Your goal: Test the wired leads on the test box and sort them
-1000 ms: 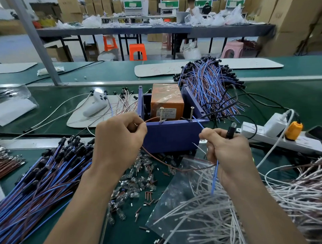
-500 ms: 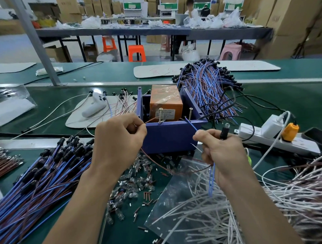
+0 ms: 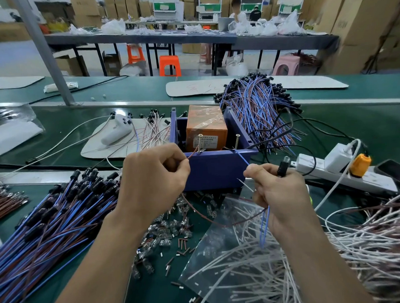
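Both ends of one lead (image 3: 282,169) meet the test box (image 3: 216,171): left hand (image 3: 154,183) pinches the brown wire (image 3: 193,153) onto one screw (image 3: 200,142), right hand (image 3: 281,193) pinches the blue wire (image 3: 241,157) at the other, presumably closing the circuit.

Electronics assembly factory floor. Long green bench (image 3: 376,120) ran left to right, heaped with blue-and-brown lead bundle (image 3: 256,107) far right, bigger lead pile (image 3: 48,226) near left. Power strip (image 3: 347,179) lay near right. Grey work table (image 3: 189,36) stood far back; orange stool (image 3: 169,65) under it; cardboard cartons (image 3: 367,18) stacked along far wall.
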Motion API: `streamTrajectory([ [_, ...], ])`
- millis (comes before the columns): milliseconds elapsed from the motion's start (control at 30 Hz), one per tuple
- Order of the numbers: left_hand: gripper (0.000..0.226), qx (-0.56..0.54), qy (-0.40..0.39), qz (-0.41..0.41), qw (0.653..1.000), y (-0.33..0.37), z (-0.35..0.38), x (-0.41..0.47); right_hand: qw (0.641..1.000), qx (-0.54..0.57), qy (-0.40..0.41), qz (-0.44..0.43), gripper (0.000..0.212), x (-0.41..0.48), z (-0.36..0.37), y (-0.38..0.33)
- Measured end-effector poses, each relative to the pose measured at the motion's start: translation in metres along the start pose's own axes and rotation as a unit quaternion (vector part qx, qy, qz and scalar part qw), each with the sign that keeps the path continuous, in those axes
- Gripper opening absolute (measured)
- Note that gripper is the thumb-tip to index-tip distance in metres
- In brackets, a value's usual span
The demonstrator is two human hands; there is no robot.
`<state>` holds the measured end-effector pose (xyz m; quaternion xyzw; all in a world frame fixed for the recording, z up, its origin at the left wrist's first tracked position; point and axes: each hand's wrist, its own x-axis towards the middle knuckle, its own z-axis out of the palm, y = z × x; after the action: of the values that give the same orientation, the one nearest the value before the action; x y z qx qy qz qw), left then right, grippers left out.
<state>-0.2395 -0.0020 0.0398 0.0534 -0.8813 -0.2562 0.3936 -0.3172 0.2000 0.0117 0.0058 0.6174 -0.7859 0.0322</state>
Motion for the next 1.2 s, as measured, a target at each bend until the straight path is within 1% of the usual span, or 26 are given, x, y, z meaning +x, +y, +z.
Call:
streamTrajectory([
  [67,0.017,-0.002,-0.002,-0.003,1.000,-0.0008,-0.0003,-0.0004,1.000,-0.006,-0.006,0.000,0.010,-0.0002,0.0007,0.0005],
  [267,0.013,-0.026,-0.011,0.014,1.000,0.0007,-0.0010,-0.0008,1.000,-0.022,-0.019,0.007,0.016,-0.0005,-0.0013,0.0045],
  [400,0.018,-0.007,-0.007,-0.016,1.000,-0.0023,0.0036,-0.0003,0.999,-0.018,-0.028,0.012,0.011,0.0001,-0.0022,0.0048],
  [467,0.018,0.001,0.004,-0.038,0.999,-0.0040,0.0052,0.0006,0.999,-0.017,-0.030,0.013,0.014,0.0002,-0.0022,0.0050],
  [567,0.019,0.006,0.015,-0.050,0.999,-0.0044,0.0052,0.0017,0.999,-0.017,-0.024,0.012,0.024,0.0008,-0.0027,0.0048],
  [667,0.019,0.008,0.015,-0.058,0.998,-0.0034,0.0044,0.0022,1.000,-0.016,-0.023,0.009,0.027,0.0001,-0.0029,0.0037],
  [767,0.019,0.006,0.014,-0.066,0.998,-0.0030,0.0040,0.0027,1.000,-0.015,-0.021,0.011,0.026,-0.0014,-0.0027,0.0028],
  [900,0.017,0.000,0.017,-0.071,0.997,-0.0022,0.0028,0.0031,1.000,-0.012,-0.010,0.014,0.012,-0.0023,-0.0017,0.0012],
  [1000,0.017,0.004,0.021,-0.075,0.997,-0.0021,0.0022,0.0033,1.000,0.004,-0.001,0.020,0.008,-0.0015,-0.0006,0.0006],
  [1133,0.018,0.007,0.022,-0.076,0.997,-0.0016,0.0026,0.0034,1.000,-0.005,0.002,0.023,0.010,-0.0002,-0.0003,0.0009],
  [1200,0.018,0.006,0.022,-0.076,0.997,-0.0016,0.0026,0.0030,1.000,-0.012,0.001,0.023,0.016,0.0000,0.0003,0.0009],
])
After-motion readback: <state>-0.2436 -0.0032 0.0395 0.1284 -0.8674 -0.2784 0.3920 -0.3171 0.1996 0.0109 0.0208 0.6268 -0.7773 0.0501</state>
